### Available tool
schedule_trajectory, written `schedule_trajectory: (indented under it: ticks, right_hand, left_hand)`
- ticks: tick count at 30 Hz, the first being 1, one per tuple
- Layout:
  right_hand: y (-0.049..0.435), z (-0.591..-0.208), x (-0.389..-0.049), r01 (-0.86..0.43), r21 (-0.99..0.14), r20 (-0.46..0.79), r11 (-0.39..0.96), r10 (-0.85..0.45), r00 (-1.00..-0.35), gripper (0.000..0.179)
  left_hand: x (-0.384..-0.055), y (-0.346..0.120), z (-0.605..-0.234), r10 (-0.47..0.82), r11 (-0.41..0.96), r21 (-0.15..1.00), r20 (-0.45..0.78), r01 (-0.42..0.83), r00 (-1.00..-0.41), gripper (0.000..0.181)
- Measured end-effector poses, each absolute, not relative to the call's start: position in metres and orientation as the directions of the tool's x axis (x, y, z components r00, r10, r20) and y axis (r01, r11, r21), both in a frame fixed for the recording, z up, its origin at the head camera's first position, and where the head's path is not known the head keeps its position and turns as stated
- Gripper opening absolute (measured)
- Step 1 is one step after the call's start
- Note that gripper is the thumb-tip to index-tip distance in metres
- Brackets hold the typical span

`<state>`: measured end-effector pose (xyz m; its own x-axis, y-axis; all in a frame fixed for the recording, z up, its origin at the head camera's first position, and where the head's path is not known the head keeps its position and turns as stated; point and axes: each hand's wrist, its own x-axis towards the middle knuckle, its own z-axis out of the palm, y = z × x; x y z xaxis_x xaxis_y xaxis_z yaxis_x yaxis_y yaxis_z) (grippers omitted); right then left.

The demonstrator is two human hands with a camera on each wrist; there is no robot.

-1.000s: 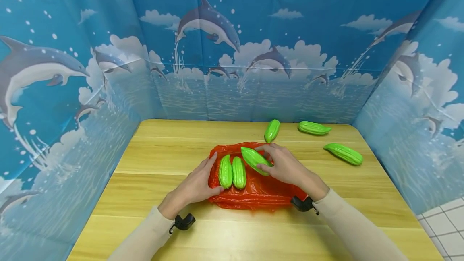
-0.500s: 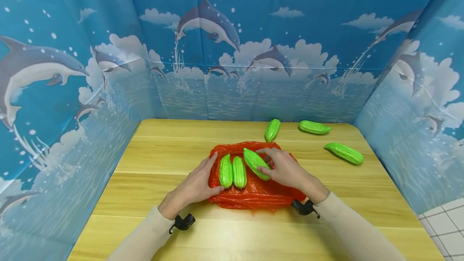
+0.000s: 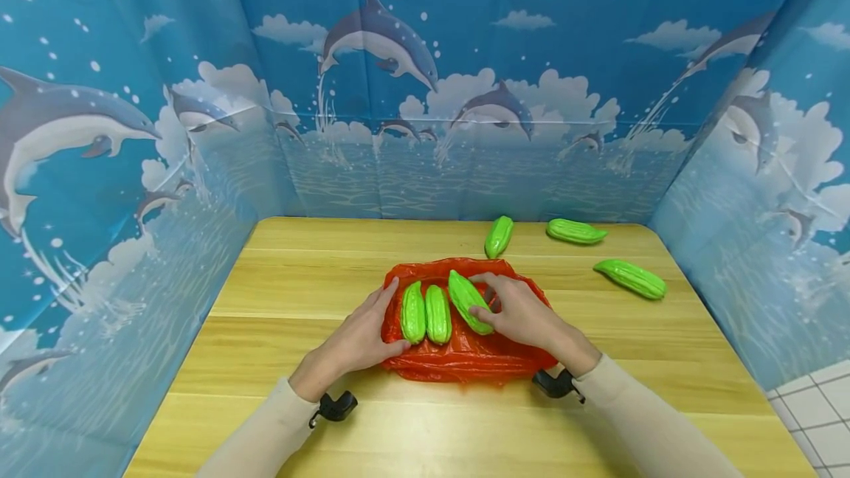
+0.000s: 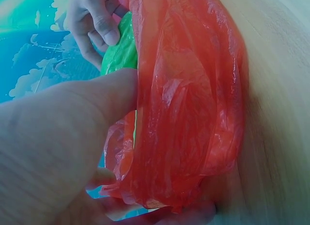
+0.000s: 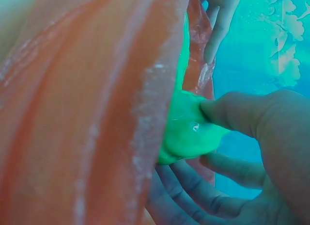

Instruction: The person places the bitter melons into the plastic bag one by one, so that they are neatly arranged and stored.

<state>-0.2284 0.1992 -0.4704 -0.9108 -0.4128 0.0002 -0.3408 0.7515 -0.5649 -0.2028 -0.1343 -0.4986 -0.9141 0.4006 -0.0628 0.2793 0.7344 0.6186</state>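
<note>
A red plastic bag lies spread on the table, its raised edges surrounding two green ridged bitter melons, a left one and a right one, side by side. Just right of them, my right hand holds a third bitter melon by its near end, tilted over the bag. In the right wrist view, the thumb pinches this melon against the fingers. My left hand rests on the bag's left edge with fingers extended; its thumb reaches over the rim in the left wrist view.
More bitter melons lie behind and to the right: one behind the bag, another near the back edge, a third at the right. Dolphin-printed curtains enclose the wooden table at the back and sides.
My right hand has brought the bitter melon slightly right and toward me, turning it more upright beside the other two. The left hand has stayed at the bag's left edge.
</note>
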Motion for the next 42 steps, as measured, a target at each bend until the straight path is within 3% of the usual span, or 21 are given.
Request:
schedule_trajectory:
  ticks: [11, 33, 42]
  right_hand:
    - [0.198, -0.473, -0.223, -0.322, -0.589, -0.003, 0.741, -0.4, -0.917, 0.066]
    - [0.19, -0.48, -0.216, -0.124, -0.714, -0.151, 0.689, -0.324, -0.934, 0.072]
    - [0.19, -0.481, -0.213, -0.13, -0.722, -0.154, 0.68, -0.34, -0.928, 0.07]
  left_hand:
    - [-0.201, -0.133, -0.498, 0.411, 0.727, 0.619, -0.046, 0.297, -0.911, 0.118]
    - [-0.198, -0.136, -0.5, 0.409, 0.715, 0.63, -0.025, 0.303, -0.912, 0.116]
    - [-0.196, -0.136, -0.5, 0.4, 0.718, 0.631, -0.03, 0.293, -0.916, 0.116]
